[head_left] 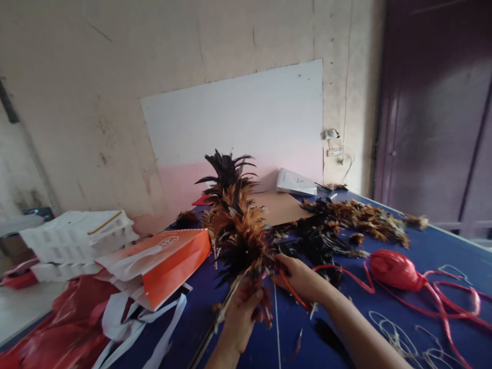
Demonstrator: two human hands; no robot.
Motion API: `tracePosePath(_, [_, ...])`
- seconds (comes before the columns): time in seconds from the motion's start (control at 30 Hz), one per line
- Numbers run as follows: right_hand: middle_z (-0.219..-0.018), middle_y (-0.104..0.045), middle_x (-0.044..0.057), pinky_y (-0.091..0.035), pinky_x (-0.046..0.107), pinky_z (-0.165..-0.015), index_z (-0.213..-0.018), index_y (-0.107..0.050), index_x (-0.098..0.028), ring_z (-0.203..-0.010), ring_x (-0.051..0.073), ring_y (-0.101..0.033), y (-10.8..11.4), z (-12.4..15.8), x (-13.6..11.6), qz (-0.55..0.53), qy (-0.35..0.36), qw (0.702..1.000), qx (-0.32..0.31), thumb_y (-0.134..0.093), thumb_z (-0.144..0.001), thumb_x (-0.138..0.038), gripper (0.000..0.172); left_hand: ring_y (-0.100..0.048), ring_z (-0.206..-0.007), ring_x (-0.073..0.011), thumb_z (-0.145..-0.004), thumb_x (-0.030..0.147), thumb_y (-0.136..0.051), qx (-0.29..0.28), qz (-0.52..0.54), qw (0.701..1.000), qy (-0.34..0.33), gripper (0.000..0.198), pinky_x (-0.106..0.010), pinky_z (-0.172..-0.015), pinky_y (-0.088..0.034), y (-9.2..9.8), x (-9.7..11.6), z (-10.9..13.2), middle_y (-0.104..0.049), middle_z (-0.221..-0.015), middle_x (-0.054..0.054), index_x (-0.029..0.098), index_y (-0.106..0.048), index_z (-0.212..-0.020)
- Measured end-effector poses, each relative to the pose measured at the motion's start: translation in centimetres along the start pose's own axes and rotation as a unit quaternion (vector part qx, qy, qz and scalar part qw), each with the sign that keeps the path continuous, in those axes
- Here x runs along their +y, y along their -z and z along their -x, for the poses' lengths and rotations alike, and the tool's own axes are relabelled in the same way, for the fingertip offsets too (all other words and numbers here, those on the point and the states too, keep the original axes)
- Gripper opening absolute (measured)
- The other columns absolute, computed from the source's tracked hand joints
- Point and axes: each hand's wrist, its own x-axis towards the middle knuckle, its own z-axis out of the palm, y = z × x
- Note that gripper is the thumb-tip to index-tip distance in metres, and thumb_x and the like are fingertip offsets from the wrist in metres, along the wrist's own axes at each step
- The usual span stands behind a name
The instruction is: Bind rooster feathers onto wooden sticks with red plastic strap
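A feather duster (238,220) with brown and black feathers stands nearly upright over the blue table. My left hand (242,307) is closed round its lower end, where the feather quills and stick come together. Close on the right, my right hand (294,277) has its fingers curled on red plastic string (292,289) beside the lowest feathers. Part of the string lies across the table to a red ball of string (395,269). The fingertips of my right hand are partly hidden by feathers.
Loose brown and black feathers (357,215) lie across the right of the blue table (423,256). At the left are an orange paper bag (172,261), red plastic (65,323) and white foam trays (77,238). Thin white thread (400,338) lies tangled front right.
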Motion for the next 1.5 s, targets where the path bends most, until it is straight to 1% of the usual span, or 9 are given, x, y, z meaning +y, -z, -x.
tracePosePath(0.13, [-0.065, -0.061, 0.000, -0.037, 0.021, -0.055, -0.078, -0.060, -0.016, -0.059, 0.013, -0.051, -0.8, -0.3, -0.7, 0.003, -0.009, 0.997, 0.077, -0.050, -0.076, -0.029, 0.016, -0.058, -0.053, -0.0114, -0.065, 0.036, -0.073, -0.009, -0.012, 1.000, -0.017, 0.042, -0.018, -0.043, -0.037, -0.8, -0.4, 0.1, -0.063, -0.063, -0.001, 0.017, -0.057, -0.098])
tracePosePath(0.37, [-0.062, -0.060, 0.000, -0.035, 0.021, -0.051, -0.075, -0.060, -0.017, -0.056, 0.013, -0.052, -1.1, -0.3, -0.6, -0.005, -0.029, 0.995, 0.095, -0.049, -0.076, -0.031, 0.017, -0.049, -0.040, -0.0083, -0.068, 0.040, -0.069, -0.013, -0.096, 0.994, -0.050, 0.036, -0.018, -0.038, -0.034, -1.0, -0.5, -0.1, -0.060, -0.052, 0.002, 0.015, -0.056, -0.090])
tracePosePath(0.47, [-0.066, -0.061, 0.000, -0.037, 0.021, -0.053, -0.080, -0.061, -0.017, -0.060, 0.013, -0.053, -0.7, -0.4, -0.8, -0.021, -0.022, 0.994, 0.102, -0.052, -0.072, -0.025, 0.015, -0.053, -0.042, -0.0107, -0.067, 0.040, -0.068, -0.003, -0.119, 0.992, -0.046, 0.037, -0.019, -0.038, -0.037, -0.8, -0.5, -0.2, -0.061, -0.053, 0.002, 0.015, -0.054, -0.092])
tracePosePath(0.6, [-0.070, -0.062, 0.000, -0.040, 0.021, -0.057, -0.094, -0.061, -0.016, -0.063, 0.013, -0.054, 0.0, -0.6, -0.9, -0.055, -0.006, 0.989, 0.137, -0.049, -0.071, -0.022, 0.026, -0.056, -0.043, -0.0125, -0.070, 0.043, -0.064, -0.018, -0.155, 0.987, -0.036, 0.033, -0.021, -0.038, -0.043, -0.7, -0.8, -0.2, -0.061, -0.056, 0.000, 0.015, -0.055, -0.085])
tracePosePath(0.7, [-0.065, -0.060, 0.000, -0.039, 0.021, -0.054, -0.088, -0.062, -0.014, -0.058, 0.013, -0.051, 0.4, -0.6, -0.8, -0.041, -0.027, 0.985, 0.166, -0.050, -0.071, -0.024, 0.023, -0.054, -0.040, -0.0112, -0.072, 0.044, -0.062, -0.054, -0.176, 0.982, -0.029, 0.031, -0.022, -0.037, -0.044, -0.7, -1.1, -0.1, -0.060, -0.055, 0.000, 0.015, -0.054, -0.078])
tracePosePath(0.83, [-0.064, -0.059, 0.001, -0.038, 0.021, -0.052, -0.082, -0.061, -0.015, -0.058, 0.013, -0.050, 0.8, -0.5, -0.9, -0.031, -0.032, 0.983, 0.177, -0.049, -0.073, -0.027, 0.020, -0.053, -0.040, -0.0100, -0.072, 0.044, -0.062, -0.049, -0.203, 0.978, -0.027, 0.031, -0.020, -0.036, -0.042, -1.0, -1.0, 0.1, -0.060, -0.055, -0.001, 0.014, -0.056, -0.073])
tracePosePath(1.1, [-0.084, -0.065, 0.004, -0.044, 0.024, -0.064, -0.101, -0.057, -0.015, -0.071, 0.016, -0.057, 2.5, -0.4, -0.9, -0.062, -0.022, 0.966, 0.251, -0.048, -0.069, -0.020, 0.034, -0.055, -0.045, -0.0123, -0.071, 0.046, -0.060, -0.053, -0.256, 0.965, -0.012, 0.031, -0.021, -0.039, -0.042, -1.1, -1.3, 0.3, -0.061, -0.056, -0.003, 0.015, -0.059, -0.069])
tracePosePath(1.3, [-0.067, -0.061, 0.000, -0.040, 0.021, -0.056, -0.092, -0.061, -0.016, -0.061, 0.013, -0.053, 4.1, 0.0, -1.2, -0.072, -0.029, 0.958, 0.277, -0.048, -0.070, -0.022, 0.026, -0.059, -0.052, -0.0158, -0.070, 0.052, -0.060, -0.051, -0.282, 0.958, -0.015, 0.036, -0.022, -0.043, -0.043, -1.0, -1.7, 0.2, -0.063, -0.059, -0.004, 0.016, -0.060, -0.066])
tracePosePath(1.5, [-0.091, -0.065, 0.004, -0.044, 0.023, -0.065, -0.109, -0.054, -0.017, -0.072, 0.015, -0.057, 5.0, 0.2, -1.3, -0.105, -0.007, 0.946, 0.307, -0.050, -0.069, -0.021, 0.040, -0.060, -0.053, -0.0156, -0.072, 0.053, -0.058, -0.062, -0.300, 0.952, -0.023, 0.037, -0.022, -0.045, -0.044, -0.5, -1.7, 0.1, -0.065, -0.062, -0.006, 0.016, -0.062, -0.069])
